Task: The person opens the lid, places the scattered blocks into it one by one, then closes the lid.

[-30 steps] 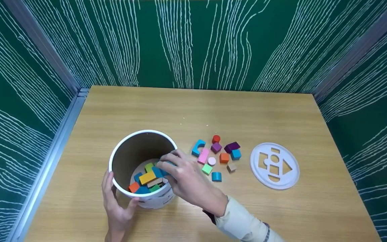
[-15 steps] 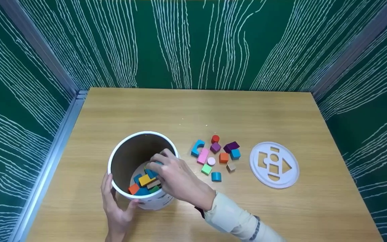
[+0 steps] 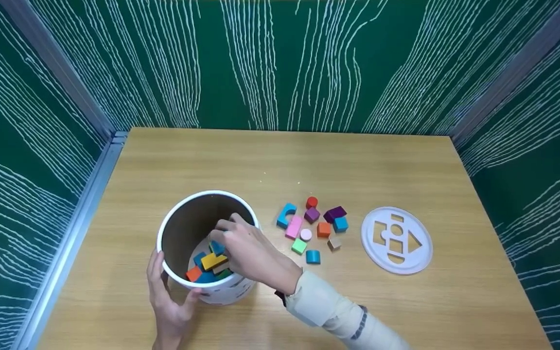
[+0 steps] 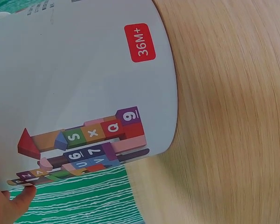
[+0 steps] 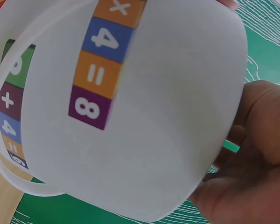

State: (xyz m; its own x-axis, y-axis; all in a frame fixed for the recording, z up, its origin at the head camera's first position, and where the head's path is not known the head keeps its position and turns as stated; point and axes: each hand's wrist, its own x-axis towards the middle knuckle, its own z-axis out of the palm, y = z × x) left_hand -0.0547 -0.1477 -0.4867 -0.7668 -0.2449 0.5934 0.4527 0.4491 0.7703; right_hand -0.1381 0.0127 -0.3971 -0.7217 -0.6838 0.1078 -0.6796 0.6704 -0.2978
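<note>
The right hand [image 3: 253,255] reaches inside a white cylindrical tub [image 3: 226,293], fingers bent above a smooth blue block [image 3: 217,248] and, just beyond it, a yellow rectangular block [image 3: 213,261]; whether the hidden fingertips pinch anything cannot be told. Both blocks, probably painted wood, should prove light, hard and slightly slick, best taken by opposite flat faces. The left hand [image 3: 172,304], thumb and fingers spread round the outer wall, holds the tub, likely stiff but light and best steadied below its rim.
</note>
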